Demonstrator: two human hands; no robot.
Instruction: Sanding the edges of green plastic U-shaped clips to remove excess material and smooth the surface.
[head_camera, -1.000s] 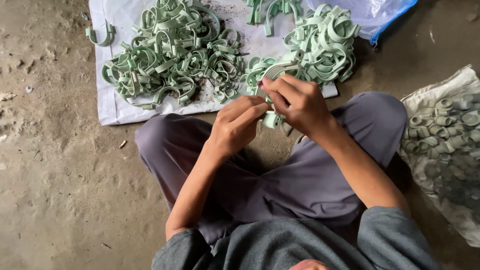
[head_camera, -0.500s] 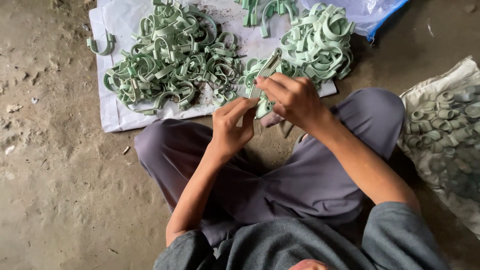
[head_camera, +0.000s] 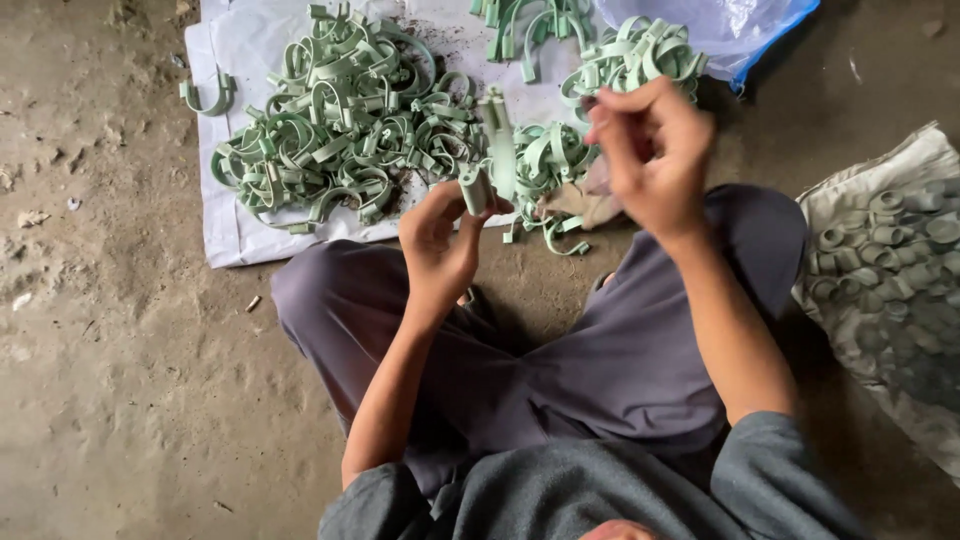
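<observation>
I sit cross-legged on a dirt floor. My left hand (head_camera: 440, 240) pinches a pale green plastic clip (head_camera: 492, 160) by its short tube end, its strap standing upward. My right hand (head_camera: 650, 155) is raised to the right of it, fingers curled and pinched together; whether it holds anything small I cannot tell. Just beyond both hands lies a large heap of the same green clips (head_camera: 335, 125) on a white sheet (head_camera: 235, 235), with a smaller heap (head_camera: 625, 60) to the right.
A sack (head_camera: 885, 290) filled with grey-green ring-shaped pieces lies at my right knee. A clear blue-edged plastic bag (head_camera: 740, 25) is at the top right. One loose clip (head_camera: 205, 98) sits at the sheet's left edge. Bare dirt floor spreads left.
My hands, which were together on one clip, have separated. The right hand has lifted away to the right while the left hand keeps the clip.
</observation>
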